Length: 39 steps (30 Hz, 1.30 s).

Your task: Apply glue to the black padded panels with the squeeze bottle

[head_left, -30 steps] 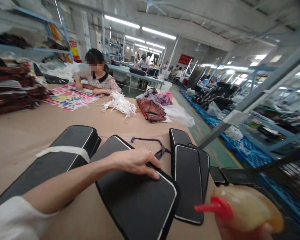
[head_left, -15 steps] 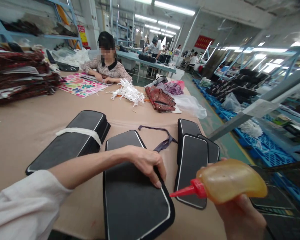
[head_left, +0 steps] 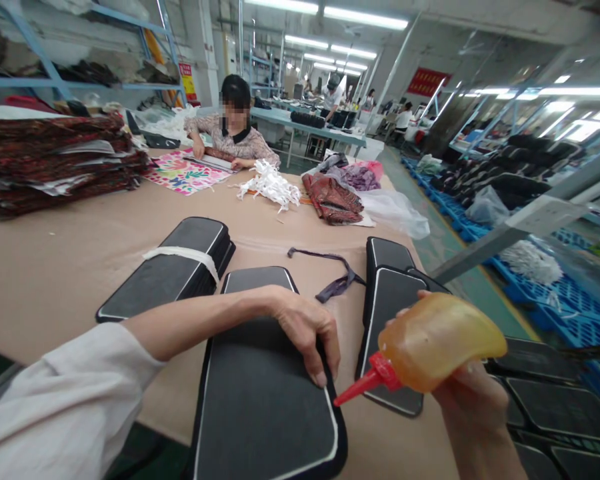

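Note:
A stack of black panels with white edge piping (head_left: 265,400) lies in front of me on the table. My left hand (head_left: 307,330) pinches the right edge of its top panel, thumb on the face and fingers over the side. In my right hand (head_left: 473,387) is a squeeze bottle (head_left: 435,343) of amber liquid, tilted down to the left. Its red nozzle (head_left: 363,387) points at the panel's right edge, just below my left thumb, with the tip at or very near that edge. Part of the right hand's grip is hidden behind the bottle.
A strapped panel stack (head_left: 175,260) lies to the left, more panels (head_left: 395,307) to the right. A dark fabric strip (head_left: 337,287) lies between them. Farther back are white scraps (head_left: 273,187), folded brown material (head_left: 333,200) and a seated co-worker (head_left: 243,137). A metal post (head_left: 505,227) slants at right.
The bottle has moved slightly left and tilts more steeply, bringing its nozzle tip closer to the panel edge. My left hand keeps its hold on the edge. The whole view has shifted a little.

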{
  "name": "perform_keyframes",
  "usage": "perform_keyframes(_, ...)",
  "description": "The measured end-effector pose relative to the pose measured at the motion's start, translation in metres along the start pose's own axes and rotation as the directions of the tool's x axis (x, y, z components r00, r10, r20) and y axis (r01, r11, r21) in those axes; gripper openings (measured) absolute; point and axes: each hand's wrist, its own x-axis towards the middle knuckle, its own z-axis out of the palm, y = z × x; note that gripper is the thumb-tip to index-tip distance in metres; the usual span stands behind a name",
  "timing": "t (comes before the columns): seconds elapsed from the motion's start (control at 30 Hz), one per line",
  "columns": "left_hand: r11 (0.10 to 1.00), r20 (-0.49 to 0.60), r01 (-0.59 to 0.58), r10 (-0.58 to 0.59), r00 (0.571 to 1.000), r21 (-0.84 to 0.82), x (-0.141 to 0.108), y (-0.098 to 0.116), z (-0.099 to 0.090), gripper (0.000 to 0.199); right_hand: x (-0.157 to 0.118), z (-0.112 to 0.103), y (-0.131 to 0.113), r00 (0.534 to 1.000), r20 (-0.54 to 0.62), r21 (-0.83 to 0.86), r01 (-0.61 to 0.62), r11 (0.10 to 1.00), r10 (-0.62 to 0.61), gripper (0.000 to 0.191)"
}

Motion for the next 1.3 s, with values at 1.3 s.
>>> perform_keyframes(1.3, 0.982, -0.027, -0.008, 0.003, 1.0, -0.188, -0.007, -0.012, 0.002, 0.024, -0.005, 0.003, 0.009, 0.997, 0.07, 0.1, 0.003, 0.995, -0.01, 0.083)
